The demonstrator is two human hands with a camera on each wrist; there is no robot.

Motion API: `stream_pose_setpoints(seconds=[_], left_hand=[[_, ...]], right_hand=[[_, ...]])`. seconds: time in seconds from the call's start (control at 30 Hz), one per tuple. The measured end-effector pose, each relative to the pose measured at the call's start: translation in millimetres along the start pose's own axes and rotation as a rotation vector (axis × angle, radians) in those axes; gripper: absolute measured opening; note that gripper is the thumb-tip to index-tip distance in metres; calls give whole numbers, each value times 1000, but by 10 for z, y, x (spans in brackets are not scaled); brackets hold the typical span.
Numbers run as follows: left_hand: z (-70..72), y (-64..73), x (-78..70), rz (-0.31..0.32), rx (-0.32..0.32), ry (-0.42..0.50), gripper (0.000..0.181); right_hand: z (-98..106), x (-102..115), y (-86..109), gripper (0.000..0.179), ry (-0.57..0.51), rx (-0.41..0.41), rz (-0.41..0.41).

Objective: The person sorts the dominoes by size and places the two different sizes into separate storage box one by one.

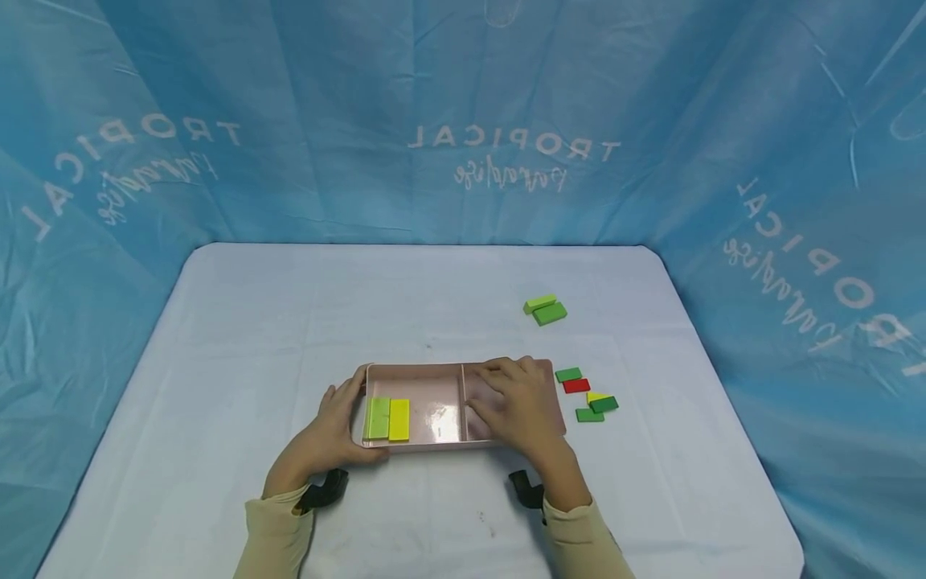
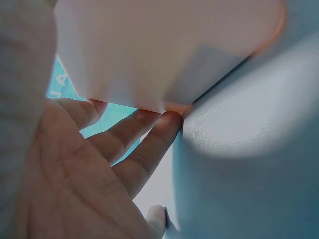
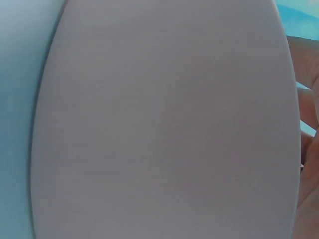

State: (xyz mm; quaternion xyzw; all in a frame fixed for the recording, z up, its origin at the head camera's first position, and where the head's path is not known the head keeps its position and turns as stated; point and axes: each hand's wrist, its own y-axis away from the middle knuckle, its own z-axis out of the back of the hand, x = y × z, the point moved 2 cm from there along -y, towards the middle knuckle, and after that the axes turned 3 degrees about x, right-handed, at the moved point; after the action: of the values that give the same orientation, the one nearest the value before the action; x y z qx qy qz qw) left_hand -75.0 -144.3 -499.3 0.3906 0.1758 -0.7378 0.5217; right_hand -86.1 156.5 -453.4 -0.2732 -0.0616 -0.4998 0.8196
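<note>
A shallow pinkish tray (image 1: 434,382) with one divider sits on the white table. My left hand (image 1: 329,430) grips its left end, fingers around the far corner and thumb along the near edge. In the left wrist view, fingertips (image 2: 169,122) touch the tray's wall (image 2: 164,50). Inside the left compartment, a light green block (image 1: 378,418) lies beside a yellow block (image 1: 399,420). Over the right compartment is my right hand (image 1: 524,406), thumb and index finger spread apart near the divider, nothing showing between them. The tray's wall (image 3: 164,119) fills most of the right wrist view.
Right of the tray lie a red block (image 1: 576,386), a green block (image 1: 568,374), a yellow block (image 1: 595,396) and other green blocks (image 1: 604,404). Farther back are two lighter green blocks (image 1: 551,314). A blue printed curtain (image 1: 347,161) surrounds the table (image 1: 253,314).
</note>
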Motion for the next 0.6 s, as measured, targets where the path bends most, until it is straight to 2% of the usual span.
stream_pose_setpoints(seconds=[0.23, 0.6], left_hand=[[4, 4, -9, -5, -2, 9, 137], [2, 7, -7, -1, 1, 9, 137]], right_hand=[[135, -131, 73, 43, -28, -33, -84], [288, -348, 164, 42, 10, -57, -160]])
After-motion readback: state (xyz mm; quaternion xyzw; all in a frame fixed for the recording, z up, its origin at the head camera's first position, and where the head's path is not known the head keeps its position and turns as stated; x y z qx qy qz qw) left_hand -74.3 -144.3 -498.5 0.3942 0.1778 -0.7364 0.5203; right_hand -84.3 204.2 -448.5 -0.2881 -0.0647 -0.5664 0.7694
